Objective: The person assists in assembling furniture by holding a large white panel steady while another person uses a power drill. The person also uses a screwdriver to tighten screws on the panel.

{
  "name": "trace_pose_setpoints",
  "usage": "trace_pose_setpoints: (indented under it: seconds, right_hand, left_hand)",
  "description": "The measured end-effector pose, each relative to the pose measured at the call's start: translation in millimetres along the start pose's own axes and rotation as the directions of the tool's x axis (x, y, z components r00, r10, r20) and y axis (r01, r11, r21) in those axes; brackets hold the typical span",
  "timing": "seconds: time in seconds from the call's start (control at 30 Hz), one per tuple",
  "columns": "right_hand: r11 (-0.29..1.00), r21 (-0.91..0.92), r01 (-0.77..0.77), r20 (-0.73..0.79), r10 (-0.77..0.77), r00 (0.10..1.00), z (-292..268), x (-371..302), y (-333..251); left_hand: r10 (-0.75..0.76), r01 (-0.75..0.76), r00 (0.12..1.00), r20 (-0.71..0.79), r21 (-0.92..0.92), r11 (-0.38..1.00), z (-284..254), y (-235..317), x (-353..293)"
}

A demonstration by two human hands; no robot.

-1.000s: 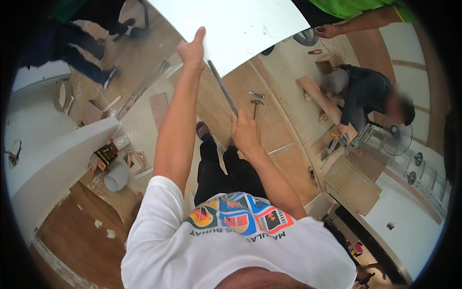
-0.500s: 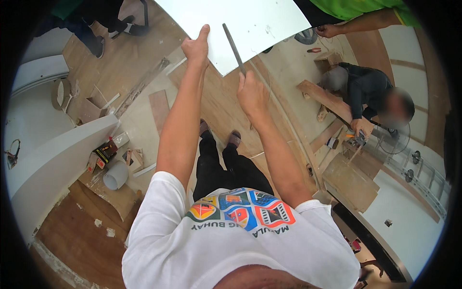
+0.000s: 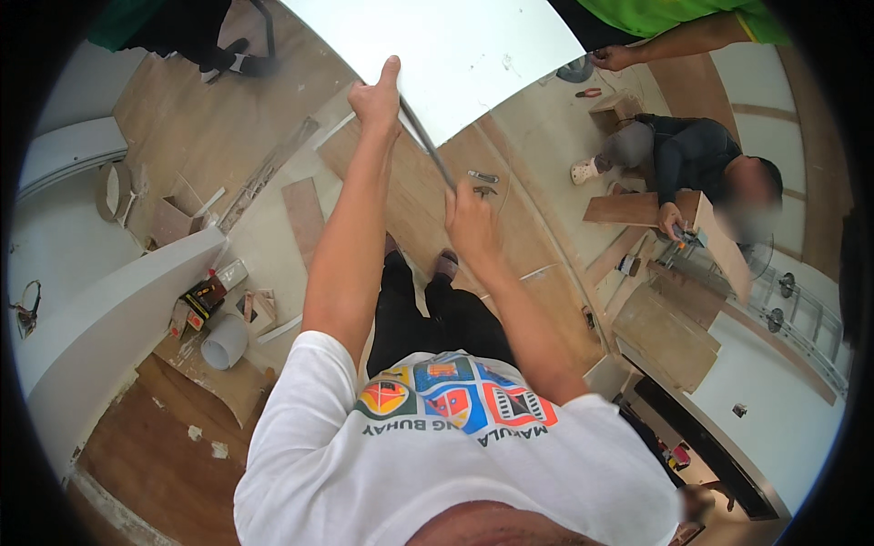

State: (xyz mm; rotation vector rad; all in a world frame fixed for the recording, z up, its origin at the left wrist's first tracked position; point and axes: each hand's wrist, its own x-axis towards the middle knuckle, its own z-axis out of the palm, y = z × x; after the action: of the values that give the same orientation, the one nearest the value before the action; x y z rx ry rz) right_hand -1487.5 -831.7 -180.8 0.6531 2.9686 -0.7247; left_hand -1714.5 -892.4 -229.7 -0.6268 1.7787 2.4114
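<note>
A white panel (image 3: 455, 64) with small dark marks juts in from the top of the view. My left hand (image 3: 375, 98) is closed round its left edge, thumb laid on the upper face. In my right hand (image 3: 473, 226) is a long, dark metal file (image 3: 424, 136), gripped at its near end. The file slants up and left along the panel's near-left edge, its far end close to my left hand. My right fist covers the file's handle end.
A co-worker's hand (image 3: 616, 57) is at the panel's right corner. Another person (image 3: 696, 159) crouches at the right, working on a wooden board (image 3: 624, 210). A utility knife (image 3: 482, 176) and a hammer (image 3: 485, 192) lie beyond my right hand. A ladder (image 3: 801, 318) lies far right.
The file has moved from above the panel's face down to its near-left edge, and my right hand came back slightly. The crouching person's board has turned.
</note>
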Motion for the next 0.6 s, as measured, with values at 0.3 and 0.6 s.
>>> trace_pose_setpoints:
  seconds: [0.3,0.6]
  right_hand:
    - [1.000,0.008,0.009,-0.126,-0.008,0.992,11.3,-2.4,-14.0]
    - [0.995,0.024,-0.098,0.012,0.098,0.995,-0.9,-17.6,-10.4]
  left_hand:
    - [0.037,-0.037,0.999,0.002,-0.039,0.999,2.9,-2.1,8.1]
    - [0.000,0.000,1.000,-0.016,-0.024,1.000,-0.3,-1.0,3.5]
